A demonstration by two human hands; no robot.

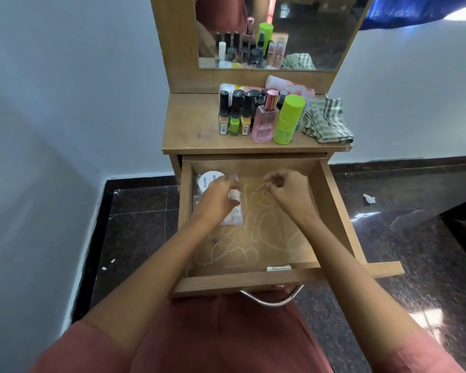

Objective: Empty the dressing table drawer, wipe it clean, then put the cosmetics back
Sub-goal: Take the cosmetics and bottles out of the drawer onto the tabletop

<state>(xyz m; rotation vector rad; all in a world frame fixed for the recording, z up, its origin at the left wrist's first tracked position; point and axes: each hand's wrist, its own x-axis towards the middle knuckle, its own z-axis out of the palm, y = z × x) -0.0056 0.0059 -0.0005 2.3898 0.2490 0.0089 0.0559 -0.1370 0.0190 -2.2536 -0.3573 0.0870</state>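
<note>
Reaching hands: both are inside the open drawer [334, 211], forearms crossing its front rim.
Left hand [218, 195]: at the drawer's left side, fingers curled round a small pale container [233, 195], which it grips above the other items there.
Right hand [288, 189]: near the middle back of the drawer, fingers curled with thumb and fingertips drawn together; whether it pinches anything cannot be told.
Drawer contents: a white round jar [211, 179] in the back left corner; a flat clear packet [233, 215] lying just in front of it, partly under the left hand.
Drawer floor: bare wood marked with pale looping scribbles [242, 249] across the middle and front.
Drawer fittings: a small metal latch [279, 268] on the inner front edge; a curved metal handle [269, 300] below the front panel.
Tabletop [189, 125]: cosmetics stand grouped at its middle and right.
Cosmetics on tabletop: a row of nail polish bottles [234, 114] with black caps; a pink perfume bottle [264, 122] just beside them; a green spray bottle [287, 122] touching the perfume bottle; a pink tube [288, 86] lying behind, against the mirror frame.
Checked cloth [327, 121]: crumpled at the right end of the tabletop, just beside the green spray bottle.
Mirror [320, 30]: upright behind the tabletop, reflecting the bottles and cloth.
Floor [135, 224]: dark polished stone, a few small white scraps on it.
</note>
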